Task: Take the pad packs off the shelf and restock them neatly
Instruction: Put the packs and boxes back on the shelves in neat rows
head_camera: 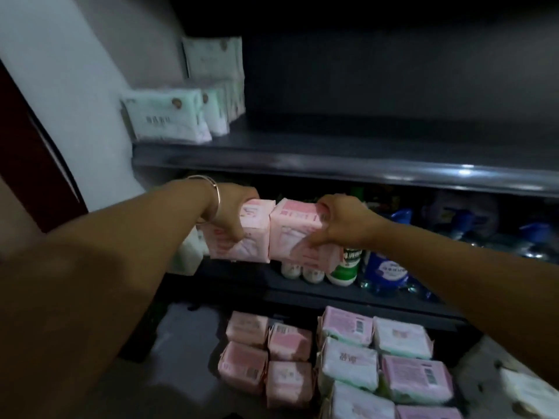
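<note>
My left hand (231, 211) grips a pink pad pack (252, 234) and my right hand (340, 222) grips a second pink pad pack (292, 232). Both packs are held side by side in the air, just below the front lip of the dark upper shelf (332, 164). On that shelf's left end stand several pale green and white pad packs (169, 116), with another (213, 57) stacked higher at the back. Down on the floor lie several pink packs (266, 358) and, to their right, pale green and lilac packs (381, 358).
The lower shelf (272, 282) behind the held packs carries bottles, a green and white one (348, 264) and blue-labelled ones (390, 270). A white wall (60, 71) runs along the left. The right stretch of the upper shelf is dark and bare.
</note>
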`<state>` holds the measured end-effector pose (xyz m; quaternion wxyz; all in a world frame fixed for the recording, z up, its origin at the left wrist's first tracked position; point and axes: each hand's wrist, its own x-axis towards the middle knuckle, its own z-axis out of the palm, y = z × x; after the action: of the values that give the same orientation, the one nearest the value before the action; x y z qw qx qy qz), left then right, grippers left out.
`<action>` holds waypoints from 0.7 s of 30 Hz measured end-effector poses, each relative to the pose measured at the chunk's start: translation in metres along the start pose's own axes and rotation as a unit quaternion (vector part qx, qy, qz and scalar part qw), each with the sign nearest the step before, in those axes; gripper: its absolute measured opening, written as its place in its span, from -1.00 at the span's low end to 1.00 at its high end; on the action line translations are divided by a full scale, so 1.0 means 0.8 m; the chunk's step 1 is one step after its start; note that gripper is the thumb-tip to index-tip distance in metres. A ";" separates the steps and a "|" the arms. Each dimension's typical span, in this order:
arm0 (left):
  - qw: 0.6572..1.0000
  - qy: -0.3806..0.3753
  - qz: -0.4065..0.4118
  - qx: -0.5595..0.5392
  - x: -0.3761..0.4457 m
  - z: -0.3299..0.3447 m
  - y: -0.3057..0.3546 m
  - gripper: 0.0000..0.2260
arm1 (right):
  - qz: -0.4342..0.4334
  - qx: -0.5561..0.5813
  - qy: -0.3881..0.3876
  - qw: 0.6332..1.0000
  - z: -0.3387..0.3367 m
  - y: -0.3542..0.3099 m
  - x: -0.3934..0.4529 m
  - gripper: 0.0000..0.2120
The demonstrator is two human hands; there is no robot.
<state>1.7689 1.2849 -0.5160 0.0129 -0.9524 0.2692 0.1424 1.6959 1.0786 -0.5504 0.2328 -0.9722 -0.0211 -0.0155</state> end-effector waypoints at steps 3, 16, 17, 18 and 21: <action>0.999 0.025 0.013 -0.017 -0.005 -0.052 0.020 -0.47 | -0.009 0.039 0.020 0.999 -0.052 -0.001 -0.004 -0.52; 0.992 0.108 0.012 -0.062 0.063 -0.177 0.035 -0.44 | -0.017 0.157 0.078 0.984 -0.179 0.043 0.080 -0.50; 0.992 0.113 0.011 -0.063 0.072 -0.181 0.031 -0.44 | -0.009 0.169 0.080 0.982 -0.180 0.046 0.091 -0.52; 0.991 0.117 0.009 -0.059 0.083 -0.185 0.026 -0.43 | -0.002 0.184 0.086 0.979 -0.181 0.048 0.101 -0.54; 0.991 0.125 0.003 -0.046 0.111 -0.198 0.018 -0.40 | 0.013 0.216 0.095 0.972 -0.184 0.051 0.130 -0.61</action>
<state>1.8758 1.2111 -0.3883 -0.0654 -0.9615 0.2646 0.0340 1.7984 0.9792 -0.4331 0.4385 -0.8932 0.0112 -0.0993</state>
